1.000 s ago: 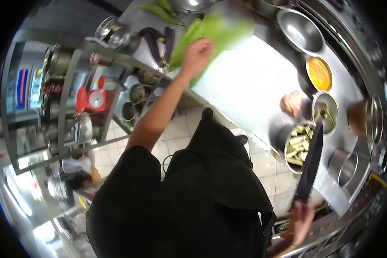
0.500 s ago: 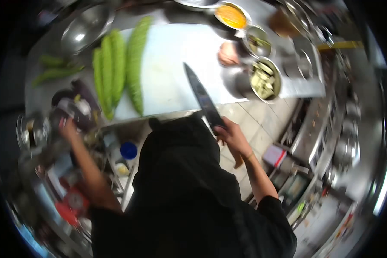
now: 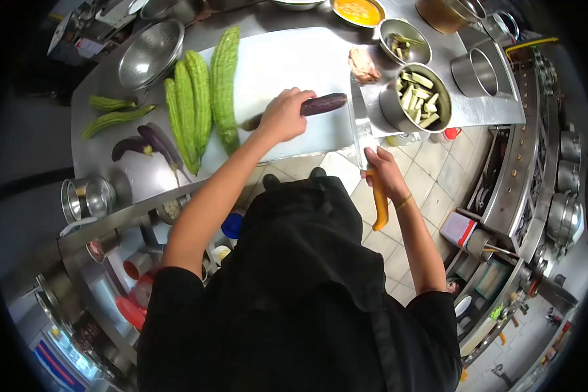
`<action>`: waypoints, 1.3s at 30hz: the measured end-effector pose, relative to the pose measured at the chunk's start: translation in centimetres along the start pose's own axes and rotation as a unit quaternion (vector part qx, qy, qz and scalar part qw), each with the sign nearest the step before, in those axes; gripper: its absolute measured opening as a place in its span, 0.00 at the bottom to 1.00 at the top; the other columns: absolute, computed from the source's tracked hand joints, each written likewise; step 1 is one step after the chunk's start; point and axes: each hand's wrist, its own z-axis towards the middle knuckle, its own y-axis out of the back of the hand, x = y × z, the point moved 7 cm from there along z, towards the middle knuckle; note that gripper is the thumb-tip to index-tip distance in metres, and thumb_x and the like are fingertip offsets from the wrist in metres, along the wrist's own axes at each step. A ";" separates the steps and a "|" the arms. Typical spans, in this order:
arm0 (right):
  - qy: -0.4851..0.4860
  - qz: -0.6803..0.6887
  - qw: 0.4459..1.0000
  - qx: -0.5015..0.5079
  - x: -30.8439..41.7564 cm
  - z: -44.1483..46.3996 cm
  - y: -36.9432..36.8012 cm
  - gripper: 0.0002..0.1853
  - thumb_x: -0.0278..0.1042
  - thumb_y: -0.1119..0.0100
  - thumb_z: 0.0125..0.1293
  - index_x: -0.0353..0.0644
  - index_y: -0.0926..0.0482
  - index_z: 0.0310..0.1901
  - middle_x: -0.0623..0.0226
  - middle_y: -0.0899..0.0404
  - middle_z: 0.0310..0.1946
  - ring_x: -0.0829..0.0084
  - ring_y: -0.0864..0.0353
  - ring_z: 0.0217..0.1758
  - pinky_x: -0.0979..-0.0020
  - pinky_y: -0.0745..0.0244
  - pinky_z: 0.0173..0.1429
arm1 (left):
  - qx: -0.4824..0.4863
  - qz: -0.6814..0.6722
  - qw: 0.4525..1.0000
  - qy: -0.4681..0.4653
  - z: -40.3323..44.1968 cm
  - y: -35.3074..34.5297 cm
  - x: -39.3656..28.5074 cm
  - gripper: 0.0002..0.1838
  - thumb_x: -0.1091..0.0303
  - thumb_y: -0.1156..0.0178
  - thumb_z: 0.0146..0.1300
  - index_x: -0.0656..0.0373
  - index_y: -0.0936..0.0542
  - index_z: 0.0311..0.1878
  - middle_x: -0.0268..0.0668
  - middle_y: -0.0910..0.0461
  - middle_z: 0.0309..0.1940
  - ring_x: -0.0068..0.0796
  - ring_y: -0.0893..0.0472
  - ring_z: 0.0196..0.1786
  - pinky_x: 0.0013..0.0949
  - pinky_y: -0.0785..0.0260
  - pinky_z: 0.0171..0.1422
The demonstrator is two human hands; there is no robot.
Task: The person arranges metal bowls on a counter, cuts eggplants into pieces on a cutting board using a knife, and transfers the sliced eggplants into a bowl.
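Observation:
My left hand is closed around a dark purple eggplant on the white cutting board; the eggplant's two ends stick out on either side. In my right hand is a knife, gripped near the top of its orange-yellow handle. The blade points away from me, along the board's right edge. Long ridged green gourds lie on and beside the board's left side, left of my left hand. To the right stands a metal pot of cut pale vegetable sticks.
More eggplants and smaller green gourds lie on the steel table's left, near a colander. At the back right are a bowl with scraps, a bowl of orange liquid, a pinkish lump and another pot.
My left hand has come from the eggplants at the left over to the board, bringing one eggplant. The knife has moved right, off the board's middle to its right edge.

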 end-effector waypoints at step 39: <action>0.059 -0.101 0.986 0.123 4.3 9.6 -6.7 0.14 0.37 0.47 0.74 0.31 0.28 0.42 0.60 0.22 0.18 0.72 0.27 0.13 0.69 0.32 0.19 | -0.232 -0.071 0.968 0.062 -0.5 -3.5 0.5 0.15 0.85 0.36 0.51 0.63 0.20 0.43 0.41 0.22 0.41 0.43 0.22 0.46 0.39 0.29 0.51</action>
